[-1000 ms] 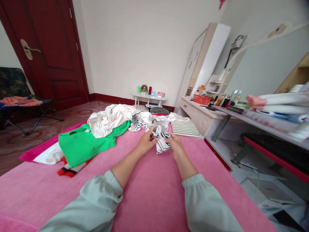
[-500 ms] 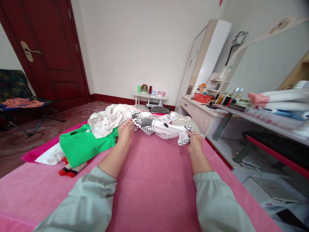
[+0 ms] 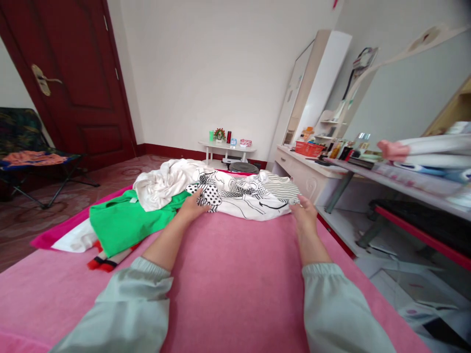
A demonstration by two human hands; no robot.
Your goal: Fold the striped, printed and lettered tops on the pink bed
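A white garment with a black printed pattern (image 3: 243,198) lies spread across the far part of the pink bed (image 3: 235,274). My left hand (image 3: 193,208) pinches its left edge, fingers closed on the cloth. At the right edge my right hand (image 3: 305,213) grips the same garment. Both arms wear pale green sleeves. Just left of my left hand lie a crumpled white garment (image 3: 162,184) and a green garment (image 3: 125,220). A striped top (image 3: 283,186) lies behind the printed garment.
A red-and-white striped piece (image 3: 106,257) pokes out under the green garment. A dressing table (image 3: 305,169) and cluttered shelves (image 3: 412,171) stand right of the bed. A folding chair (image 3: 29,157) and a dark red door (image 3: 77,78) are at the left; a small white table (image 3: 226,147) stands by the far wall.
My hands went from bunching the printed garment together at the centre to pulling apart sideways. The garment is now spread wide and flat on the bed.
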